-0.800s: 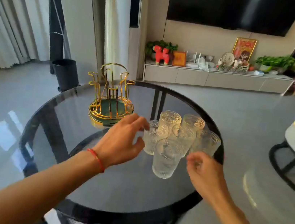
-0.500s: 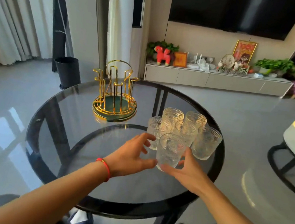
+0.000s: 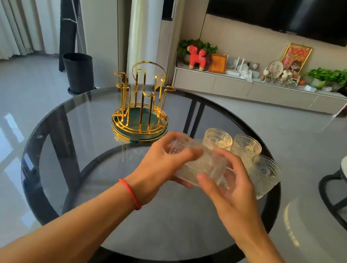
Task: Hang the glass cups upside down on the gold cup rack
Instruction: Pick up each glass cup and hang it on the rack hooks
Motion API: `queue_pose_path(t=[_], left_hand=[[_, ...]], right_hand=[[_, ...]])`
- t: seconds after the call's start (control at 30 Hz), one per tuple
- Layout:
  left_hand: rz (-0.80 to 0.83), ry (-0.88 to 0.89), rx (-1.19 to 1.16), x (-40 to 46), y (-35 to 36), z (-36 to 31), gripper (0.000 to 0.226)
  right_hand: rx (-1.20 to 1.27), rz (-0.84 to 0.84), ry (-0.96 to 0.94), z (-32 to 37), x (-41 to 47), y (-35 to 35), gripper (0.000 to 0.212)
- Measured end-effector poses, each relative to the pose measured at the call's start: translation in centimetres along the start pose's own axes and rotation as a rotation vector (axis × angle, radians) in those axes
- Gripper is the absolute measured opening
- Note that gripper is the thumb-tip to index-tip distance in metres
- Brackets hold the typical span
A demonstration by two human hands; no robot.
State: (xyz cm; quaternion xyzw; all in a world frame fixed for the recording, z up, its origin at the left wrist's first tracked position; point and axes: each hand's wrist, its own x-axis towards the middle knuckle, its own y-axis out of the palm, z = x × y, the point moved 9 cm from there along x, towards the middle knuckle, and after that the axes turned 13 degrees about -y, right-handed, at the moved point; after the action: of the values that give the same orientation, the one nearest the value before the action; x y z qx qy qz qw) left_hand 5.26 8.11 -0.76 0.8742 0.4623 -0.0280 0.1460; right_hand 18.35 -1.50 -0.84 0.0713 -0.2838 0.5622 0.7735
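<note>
The gold cup rack (image 3: 141, 110) stands empty on the tabletop (image 3: 74, 130). The left hand (image 3: 159, 165) and right hand (image 3: 230, 190) together grip one blurred glass cup (image 3: 202, 166) above it; remaining cups (image 3: 246, 146) wait behind. Every cup remains to hang.

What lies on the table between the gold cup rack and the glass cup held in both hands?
Nothing: in the head view, only bare glass tabletop separates the gold cup rack from the held cup.
</note>
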Motion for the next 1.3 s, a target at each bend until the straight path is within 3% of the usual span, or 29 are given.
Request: queue_pose_path(t=[0.07,0.17,0.3,0.33,0.4,0.47,0.6,0.7,0.9,1.03,1.3], left_hand=[[0.038,-0.033,-0.120,0.5,-1.1,0.0,0.047],[0.041,-0.071,-0.160,2.0,-3.2,0.7,0.047],[-0.241,-0.027,-0.003,4.5,-8.9,1.0,0.049],[-0.364,0.013,0.088,4.9,-10.8,1.0,0.046],[-0.697,0.127,0.531,4.9,-14.1,0.7,0.037],[-0.893,0.137,0.899,5.3,-15.4,1.2,0.047],[-0.829,0.128,1.182,7.4,-15.0,3.1,0.063],[-0.807,0.115,1.360,8.6,-14.6,3.9,0.065],[-0.775,0.066,1.448,9.6,-14.8,4.9,0.064],[-0.769,0.056,1.446,9.6,-14.6,4.9,0.065],[-0.780,0.085,1.398,9.3,-14.3,4.7,0.063]], right_hand=[[0.125,-0.007,0.065,-0.2,1.3,1.4,0.052],[0.016,-0.024,0.082,-0.4,3.9,3.1,0.044],[-0.211,-0.058,0.012,0.3,7.9,3.3,0.045],[-0.247,-0.066,-0.003,0.4,9.0,3.1,0.047],[-0.277,-0.094,-0.002,0.1,11.3,2.3,0.049],[-0.270,-0.161,0.034,-0.4,13.4,1.1,0.047],[-0.212,-0.411,0.105,-1.8,17.7,-1.8,0.049],[-0.132,-0.473,0.117,-2.0,22.9,-2.1,0.051],[-0.041,-0.362,0.050,-1.4,33.2,3.8,0.047],[-0.169,-0.187,0.055,-2.1,37.6,9.4,0.056],[-0.493,0.600,0.198,-5.9,39.5,19.1,0.063]])
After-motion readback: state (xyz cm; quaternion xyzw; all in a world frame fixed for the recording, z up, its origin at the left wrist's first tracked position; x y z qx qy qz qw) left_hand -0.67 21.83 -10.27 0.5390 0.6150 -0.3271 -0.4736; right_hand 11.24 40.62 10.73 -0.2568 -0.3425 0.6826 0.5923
